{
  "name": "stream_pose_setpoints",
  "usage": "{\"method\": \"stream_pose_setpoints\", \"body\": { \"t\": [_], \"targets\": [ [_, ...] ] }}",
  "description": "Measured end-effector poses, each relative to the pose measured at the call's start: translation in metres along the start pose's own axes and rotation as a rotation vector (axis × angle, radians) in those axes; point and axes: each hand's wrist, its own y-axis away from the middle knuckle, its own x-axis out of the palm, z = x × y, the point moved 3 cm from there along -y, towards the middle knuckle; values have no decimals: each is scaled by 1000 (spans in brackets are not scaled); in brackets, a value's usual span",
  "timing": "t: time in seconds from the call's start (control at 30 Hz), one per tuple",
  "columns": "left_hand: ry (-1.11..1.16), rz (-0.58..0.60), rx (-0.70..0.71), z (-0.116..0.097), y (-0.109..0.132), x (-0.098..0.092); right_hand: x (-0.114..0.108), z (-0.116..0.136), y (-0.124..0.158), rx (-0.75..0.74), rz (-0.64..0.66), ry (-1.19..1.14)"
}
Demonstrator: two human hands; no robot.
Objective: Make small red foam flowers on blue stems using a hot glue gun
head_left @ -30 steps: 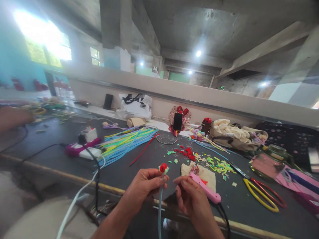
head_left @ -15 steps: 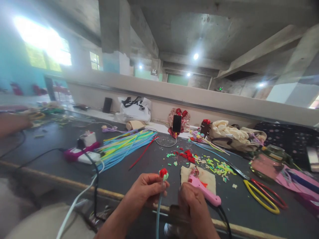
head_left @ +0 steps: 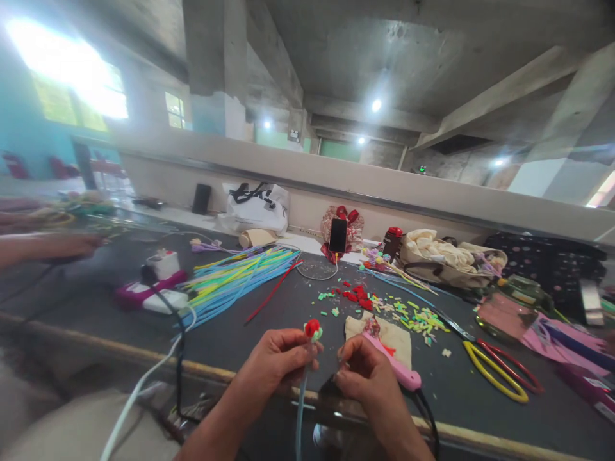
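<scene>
My left hand (head_left: 288,358) pinches a small pipe-cleaner flower (head_left: 312,330), red on top with pale green around it. Its grey-blue stem (head_left: 300,410) hangs down past the table edge. Just to the right, my right hand (head_left: 362,371) is curled with thumb and fingertips drawn together, apart from the flower. Whatever may be between those fingertips is too small to make out. Behind that hand a pink glue gun (head_left: 403,371) lies with its nozzle over a beige pad (head_left: 401,336); the hand partly covers it.
Cut pieces in red (head_left: 358,296) and yellow-green (head_left: 418,318) are scattered beyond the pad. Scissors (head_left: 494,371) lie at right, long pipe cleaners (head_left: 245,278) at left beside a power strip (head_left: 163,298). A phone (head_left: 337,235) stands at the back. Another person's hand (head_left: 72,246) is at far left.
My right hand has turned and its fingertips have moved up beside the flower. The left hand keeps its hold. At far left, the other person's arm has come further into view.
</scene>
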Motion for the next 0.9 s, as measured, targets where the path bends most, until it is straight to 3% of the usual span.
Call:
{"method": "stream_pose_setpoints", "body": {
  "t": [0.27,0.4,0.57,0.67,0.8,0.9],
  "targets": [
    [23,12,18,0,0,-2,1,-3,-2,-16,21,41],
    [17,13,-28,6,-5,-6,5,-9,-4,51,12,81],
    [14,-3,-31,10,-10,-8,8,-3,-2,-32,-121,226],
    [-13,-39,-56,9,-10,-9,8,6,7,-27,-100,314],
    [-1,-62,-67,6,-7,-7,-9,17,30,102,-89,388],
    [6,-89,-80,7,-7,-6,-43,22,53,188,-142,587]
  ]
}}
